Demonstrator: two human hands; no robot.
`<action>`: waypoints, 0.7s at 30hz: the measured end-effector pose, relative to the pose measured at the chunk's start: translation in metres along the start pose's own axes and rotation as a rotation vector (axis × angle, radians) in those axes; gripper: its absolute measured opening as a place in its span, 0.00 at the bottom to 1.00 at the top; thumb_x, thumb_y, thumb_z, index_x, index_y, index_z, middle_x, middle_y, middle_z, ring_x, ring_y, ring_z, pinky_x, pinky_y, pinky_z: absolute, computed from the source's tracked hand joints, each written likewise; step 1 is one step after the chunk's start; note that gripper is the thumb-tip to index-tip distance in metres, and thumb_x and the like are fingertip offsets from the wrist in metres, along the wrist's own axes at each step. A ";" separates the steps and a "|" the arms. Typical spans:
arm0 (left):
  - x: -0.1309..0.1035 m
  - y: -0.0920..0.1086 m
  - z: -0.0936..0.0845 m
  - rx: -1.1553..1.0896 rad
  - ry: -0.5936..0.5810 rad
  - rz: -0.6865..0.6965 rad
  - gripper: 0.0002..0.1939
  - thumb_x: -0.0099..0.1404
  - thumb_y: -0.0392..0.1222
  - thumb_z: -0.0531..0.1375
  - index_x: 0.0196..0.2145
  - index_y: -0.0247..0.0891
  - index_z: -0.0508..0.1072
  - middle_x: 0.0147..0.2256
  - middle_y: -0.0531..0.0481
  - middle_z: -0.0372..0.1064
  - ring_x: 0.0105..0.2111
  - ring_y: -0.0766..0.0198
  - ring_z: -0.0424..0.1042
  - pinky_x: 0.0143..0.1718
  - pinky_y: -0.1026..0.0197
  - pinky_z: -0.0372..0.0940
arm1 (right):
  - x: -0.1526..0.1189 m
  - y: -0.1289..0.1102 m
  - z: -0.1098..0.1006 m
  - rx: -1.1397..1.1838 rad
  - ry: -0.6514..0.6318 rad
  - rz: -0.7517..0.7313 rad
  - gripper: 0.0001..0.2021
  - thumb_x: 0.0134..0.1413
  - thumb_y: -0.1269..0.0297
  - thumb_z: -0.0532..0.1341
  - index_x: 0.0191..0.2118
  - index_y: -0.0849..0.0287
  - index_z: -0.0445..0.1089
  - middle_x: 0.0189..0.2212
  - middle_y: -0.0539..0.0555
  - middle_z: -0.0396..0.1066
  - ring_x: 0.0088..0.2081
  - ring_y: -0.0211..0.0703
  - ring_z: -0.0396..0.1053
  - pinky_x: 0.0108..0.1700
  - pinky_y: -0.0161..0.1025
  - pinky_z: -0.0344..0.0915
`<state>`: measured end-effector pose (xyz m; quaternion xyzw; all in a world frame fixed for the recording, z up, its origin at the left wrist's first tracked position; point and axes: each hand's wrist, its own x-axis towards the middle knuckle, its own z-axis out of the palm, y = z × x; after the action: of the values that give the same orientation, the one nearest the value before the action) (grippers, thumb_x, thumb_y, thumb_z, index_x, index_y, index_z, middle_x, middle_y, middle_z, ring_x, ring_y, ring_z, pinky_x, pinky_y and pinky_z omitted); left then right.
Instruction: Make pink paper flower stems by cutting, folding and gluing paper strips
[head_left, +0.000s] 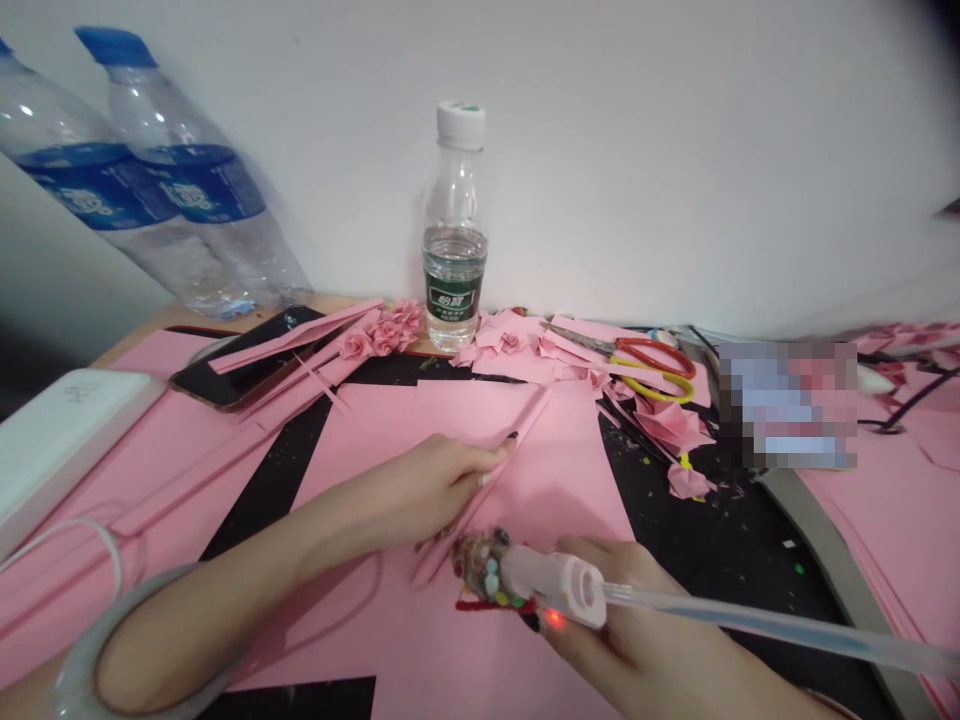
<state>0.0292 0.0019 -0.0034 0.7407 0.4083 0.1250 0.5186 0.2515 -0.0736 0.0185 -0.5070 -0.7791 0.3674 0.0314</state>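
My left hand (442,485) reaches in from the left, its fingers closed on a narrow folded strip of pink paper (517,440) that runs diagonally over a large pink sheet (360,420). My right hand (622,610) is wrapped round a hot glue gun (551,580), decorated at its front, with a red light glowing and a clear glue stick (720,607) out of its back. The gun's front end is close to the strip's lower end; its nozzle tip is hidden.
Behind stand a small water bottle (455,260) and two large bottles (202,185). Scissors (652,370), paper flowers (675,425) and a blurred screen (787,405) lie to the right. Left are a black phone (240,365), a white box-shaped device (67,440) and pink paper.
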 end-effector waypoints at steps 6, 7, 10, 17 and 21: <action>0.001 0.001 -0.001 -0.003 0.027 0.051 0.17 0.70 0.41 0.50 0.45 0.41 0.78 0.37 0.51 0.79 0.42 0.57 0.74 0.44 0.61 0.66 | 0.002 -0.004 -0.001 0.028 -0.056 0.006 0.11 0.60 0.60 0.53 0.30 0.58 0.65 0.26 0.53 0.69 0.25 0.40 0.67 0.26 0.35 0.59; 0.001 0.001 -0.001 -0.002 0.026 0.056 0.17 0.70 0.41 0.50 0.45 0.41 0.78 0.38 0.51 0.79 0.43 0.57 0.74 0.44 0.61 0.65 | 0.003 -0.004 -0.001 0.040 -0.058 -0.008 0.11 0.60 0.60 0.53 0.30 0.58 0.65 0.26 0.53 0.69 0.25 0.40 0.67 0.26 0.34 0.58; 0.000 0.000 -0.001 0.006 0.020 0.026 0.18 0.69 0.40 0.49 0.46 0.41 0.78 0.32 0.53 0.78 0.39 0.57 0.74 0.40 0.62 0.66 | 0.003 -0.001 0.001 0.063 -0.045 -0.043 0.11 0.61 0.60 0.53 0.28 0.58 0.64 0.25 0.52 0.68 0.23 0.38 0.65 0.24 0.33 0.56; 0.000 0.001 -0.001 0.013 0.014 0.044 0.19 0.67 0.36 0.49 0.46 0.41 0.78 0.33 0.52 0.78 0.37 0.59 0.74 0.39 0.63 0.65 | 0.002 -0.001 0.003 0.025 -0.051 -0.047 0.11 0.60 0.60 0.53 0.28 0.58 0.62 0.24 0.52 0.68 0.23 0.38 0.65 0.24 0.34 0.55; 0.000 0.001 -0.001 0.016 0.019 0.037 0.19 0.67 0.36 0.49 0.45 0.41 0.78 0.32 0.53 0.78 0.35 0.59 0.74 0.38 0.63 0.65 | 0.004 -0.001 0.004 0.020 -0.047 -0.033 0.11 0.60 0.61 0.53 0.28 0.58 0.62 0.24 0.53 0.68 0.23 0.39 0.66 0.24 0.34 0.55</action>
<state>0.0291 0.0019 -0.0021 0.7511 0.4003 0.1385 0.5063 0.2471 -0.0730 0.0154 -0.4850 -0.7842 0.3863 0.0241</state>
